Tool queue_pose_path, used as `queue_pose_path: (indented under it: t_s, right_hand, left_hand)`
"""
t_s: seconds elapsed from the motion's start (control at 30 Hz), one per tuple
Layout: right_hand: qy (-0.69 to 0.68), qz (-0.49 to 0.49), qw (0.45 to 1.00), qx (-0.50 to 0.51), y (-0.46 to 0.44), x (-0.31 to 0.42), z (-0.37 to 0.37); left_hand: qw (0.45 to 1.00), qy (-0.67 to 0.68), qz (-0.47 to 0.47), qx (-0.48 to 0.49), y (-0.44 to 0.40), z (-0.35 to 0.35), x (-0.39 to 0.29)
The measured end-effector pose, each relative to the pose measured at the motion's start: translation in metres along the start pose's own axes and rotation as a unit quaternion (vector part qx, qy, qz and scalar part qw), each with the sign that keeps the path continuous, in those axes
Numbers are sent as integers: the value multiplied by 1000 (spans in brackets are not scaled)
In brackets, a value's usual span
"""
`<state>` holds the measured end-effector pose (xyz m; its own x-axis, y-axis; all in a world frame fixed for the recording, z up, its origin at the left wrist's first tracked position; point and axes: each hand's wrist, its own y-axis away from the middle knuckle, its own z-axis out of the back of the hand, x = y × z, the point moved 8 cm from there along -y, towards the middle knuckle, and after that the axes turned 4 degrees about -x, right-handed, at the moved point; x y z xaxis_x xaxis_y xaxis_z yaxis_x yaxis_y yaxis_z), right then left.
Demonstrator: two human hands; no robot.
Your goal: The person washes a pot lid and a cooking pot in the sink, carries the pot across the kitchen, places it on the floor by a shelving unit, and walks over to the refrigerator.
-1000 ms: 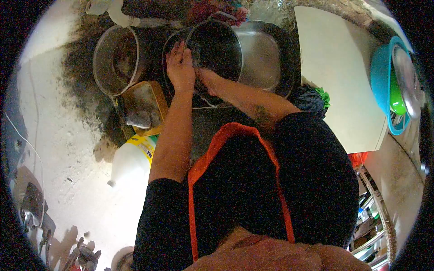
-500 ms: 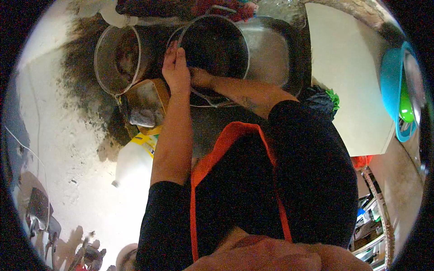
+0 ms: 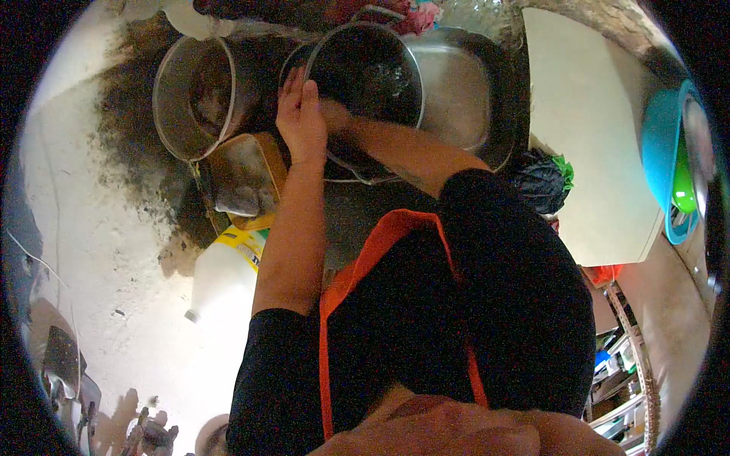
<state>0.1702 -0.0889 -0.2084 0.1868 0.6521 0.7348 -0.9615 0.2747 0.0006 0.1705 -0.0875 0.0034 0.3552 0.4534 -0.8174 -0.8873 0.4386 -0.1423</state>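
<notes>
A large dark round pot [image 3: 380,57] with a pale rim stands tilted over the sink basin. My left hand [image 3: 301,114] is at the pot's left side, its fingers wrapped on the rim and the thumb along it. My right hand [image 3: 334,118] is against the pot's near left wall, close to my left hand; it is dark and blurred, and its fingers cannot be made out. A wire handle [image 3: 369,181] hangs at the pot's near side. The metal sink [image 3: 456,99] shows to the right of the pot.
A clear bucket [image 3: 171,106] stands left, with a yellowish tray [image 3: 270,163] holding a grey lump below it. A white bottle [image 3: 220,281] is nearer. Right are a black bag [image 3: 538,182], a pale board [image 3: 589,129] and a blue basin [image 3: 661,144]. A white pipe [image 3: 199,21] runs behind.
The pot has shifted slightly right and up in view since a second ago, with my left hand still on its rim. My right hand has moved a little along the pot's wall.
</notes>
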Motion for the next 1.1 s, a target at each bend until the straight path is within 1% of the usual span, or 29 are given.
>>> queue_pose_path:
  t_s: [0.07,0.13,0.17,0.2,0.27,0.33,0.4,0.47,0.53,0.57,0.6,0.67,0.73,0.77,0.87,0.9,0.97,1.03,1.07,1.1]
  right_hand:
    - [28,-41,999,8,-22,-25,29]
    - [54,-97,994,21,-10,-50,55]
    - [56,-103,993,32,5,-50,53]
    - [53,-96,993,43,22,-46,39]
    - [24,-47,998,44,44,-19,5]
    - [-34,15,999,4,27,8,-1]
    - [-47,27,998,-17,-4,5,8]
    - [-4,-27,1000,-7,-16,-19,33]
    - [14,-88,996,-4,-3,-37,50]
    - [15,-100,995,-4,6,-36,50]
    - [13,-94,995,-11,14,-31,37]
    - [-15,-27,998,-47,18,1,7]
    - [-25,9,997,-68,-1,12,4]
    - [-9,-6,999,-53,-16,-3,10]
    - [39,-118,992,-8,-18,-52,49]
    - [40,-124,991,-4,-12,-52,51]
    - [22,-95,995,-11,2,-30,27]
    - [-14,-24,998,-53,6,6,6]
    - [-25,10,997,-77,-1,14,2]
    - [-21,29,995,-90,-9,16,4]
  left_hand:
    - [1000,-6,12,16,8,1,3]
    - [999,32,35,-10,7,7,7]
    - [999,32,34,-8,5,7,6]
    - [999,31,26,4,4,4,4]
    - [999,33,19,11,4,0,0]
    - [1000,4,-16,21,1,-6,-6]
    - [999,11,3,40,-2,-8,-2]
    - [998,17,19,60,0,-6,3]
    - [997,65,27,33,-2,2,6]
    - [997,65,25,35,-2,3,6]
    - [997,52,29,39,-2,3,9]
    - [998,44,35,42,-2,0,10]
    - [997,57,24,44,-3,-1,5]
    - [997,53,26,44,-3,0,5]
    - [997,69,27,38,1,2,5]
    - [996,67,41,32,-1,2,8]
    - [996,70,53,22,-9,0,10]
    - [998,56,2,32,-5,1,4]
    - [998,57,4,29,-6,1,5]
    - [997,53,10,49,-6,0,4]
